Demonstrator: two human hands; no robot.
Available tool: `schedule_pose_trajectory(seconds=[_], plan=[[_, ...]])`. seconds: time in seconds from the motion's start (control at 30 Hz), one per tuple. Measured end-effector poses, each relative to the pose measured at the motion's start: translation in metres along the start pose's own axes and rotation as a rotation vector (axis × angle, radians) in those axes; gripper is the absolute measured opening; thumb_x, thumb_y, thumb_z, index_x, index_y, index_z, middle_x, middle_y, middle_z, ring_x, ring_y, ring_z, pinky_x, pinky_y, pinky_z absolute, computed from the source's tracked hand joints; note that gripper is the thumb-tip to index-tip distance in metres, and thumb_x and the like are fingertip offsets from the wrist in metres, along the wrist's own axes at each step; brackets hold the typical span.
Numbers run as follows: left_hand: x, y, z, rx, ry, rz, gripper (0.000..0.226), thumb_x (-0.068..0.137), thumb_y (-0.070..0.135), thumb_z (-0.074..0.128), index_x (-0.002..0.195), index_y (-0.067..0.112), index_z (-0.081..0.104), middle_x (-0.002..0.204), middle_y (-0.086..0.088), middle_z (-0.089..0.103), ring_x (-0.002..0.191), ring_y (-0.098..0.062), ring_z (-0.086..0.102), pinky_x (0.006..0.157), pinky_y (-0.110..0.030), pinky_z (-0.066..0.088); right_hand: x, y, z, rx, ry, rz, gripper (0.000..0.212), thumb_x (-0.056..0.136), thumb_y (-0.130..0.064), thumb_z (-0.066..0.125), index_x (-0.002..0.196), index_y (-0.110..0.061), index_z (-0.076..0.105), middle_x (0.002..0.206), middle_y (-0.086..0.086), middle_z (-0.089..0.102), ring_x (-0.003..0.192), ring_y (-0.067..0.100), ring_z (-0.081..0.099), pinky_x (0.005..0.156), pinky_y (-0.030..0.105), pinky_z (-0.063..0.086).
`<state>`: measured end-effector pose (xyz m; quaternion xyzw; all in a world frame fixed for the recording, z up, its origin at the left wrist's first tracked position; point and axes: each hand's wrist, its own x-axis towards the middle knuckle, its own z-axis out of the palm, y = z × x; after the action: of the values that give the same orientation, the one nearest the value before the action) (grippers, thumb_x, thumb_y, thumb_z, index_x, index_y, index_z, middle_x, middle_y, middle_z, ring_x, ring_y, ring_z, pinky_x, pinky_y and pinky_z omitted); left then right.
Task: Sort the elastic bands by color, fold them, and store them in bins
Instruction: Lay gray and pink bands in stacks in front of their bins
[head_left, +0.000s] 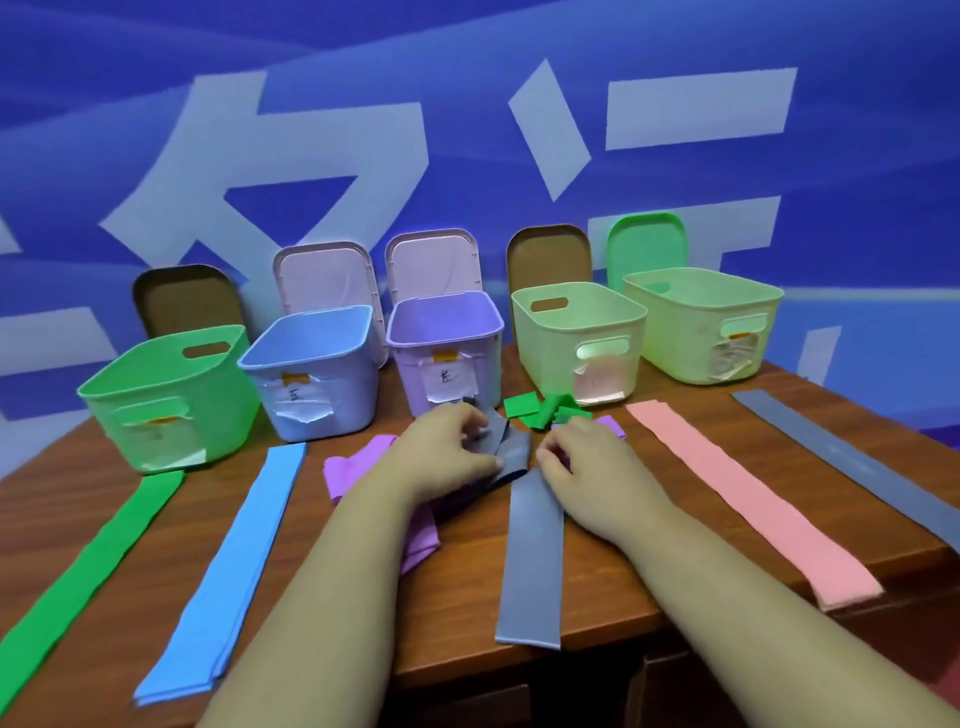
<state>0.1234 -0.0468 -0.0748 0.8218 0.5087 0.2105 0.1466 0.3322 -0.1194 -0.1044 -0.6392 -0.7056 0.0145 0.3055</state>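
My left hand (447, 447) pinches the crumpled far end of a grey elastic band (532, 551) at the table's middle. That band runs flat toward the near edge. My right hand (587, 467) rests on the same band just right of the fold, fingers curled against it. Flat bands lie in rows: green (88, 561), blue (228, 566), pink (748, 499) and a second grey one (852, 462). A purple band (353, 467) lies bunched under my left forearm. A tangled green band (545, 410) sits just beyond my hands.
Five open bins line the back of the wooden table (467, 613): green (171, 395), blue (317, 374), purple (447, 348) and two pale yellow-green ones (576, 338) (701, 322). Their lids lean against the blue wall behind. Paper labels are taped on the bin fronts.
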Motion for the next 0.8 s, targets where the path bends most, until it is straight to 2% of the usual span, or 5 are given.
schedule_pose_trajectory(seconds=[0.13,0.4,0.53,0.63,0.8], plan=[[0.000,-0.006,-0.002,0.067,-0.117,-0.007,0.046,0.087,0.037,0.082,0.129,0.023,0.070,0.128,0.006,0.070,0.119,-0.016,0.064,0.102,-0.031,0.051,0.000,0.006,0.003,0.046,0.011,0.005,0.014,0.101,-0.035,0.054,0.091,-0.031,0.063,0.093,-0.013,0.054,0.093,0.012,0.053,0.081,0.036,0.049],[0.001,-0.006,-0.001,0.057,0.137,0.061,0.017,0.101,0.025,0.062,0.110,0.020,0.076,0.111,-0.001,0.076,0.107,-0.024,0.065,0.087,-0.035,0.050,0.002,0.008,0.005,0.044,0.021,0.026,0.016,0.102,-0.034,0.054,0.090,-0.031,0.064,0.090,-0.014,0.054,0.089,0.010,0.054,0.077,0.034,0.047],[0.000,0.007,-0.003,-0.120,0.274,0.135,0.012,0.101,0.029,0.062,0.106,0.030,0.073,0.097,0.012,0.071,0.096,-0.013,0.063,0.080,-0.031,0.046,0.002,0.009,0.005,0.097,0.040,0.032,0.013,0.101,-0.043,0.056,0.096,-0.034,0.064,0.099,-0.014,0.058,0.090,0.004,0.057,0.083,0.036,0.054],[-0.003,0.019,-0.002,-0.340,0.269,0.179,0.010,0.100,0.033,0.065,0.106,0.034,0.073,0.099,0.016,0.074,0.094,-0.007,0.068,0.087,-0.036,0.057,-0.001,0.009,0.004,0.152,0.033,0.000,0.034,0.098,-0.056,0.059,0.123,-0.034,0.063,0.117,-0.017,0.058,0.105,0.003,0.058,0.093,0.034,0.054],[-0.014,0.052,-0.006,-0.735,0.140,0.218,0.011,0.101,0.013,0.068,0.107,0.015,0.076,0.087,0.000,0.073,0.068,-0.010,0.061,0.069,-0.024,0.055,-0.007,0.002,-0.006,0.290,0.060,-0.047,0.045,0.093,-0.062,0.064,0.134,-0.047,0.052,0.119,-0.023,0.054,0.112,0.002,0.057,0.095,0.037,0.055]])
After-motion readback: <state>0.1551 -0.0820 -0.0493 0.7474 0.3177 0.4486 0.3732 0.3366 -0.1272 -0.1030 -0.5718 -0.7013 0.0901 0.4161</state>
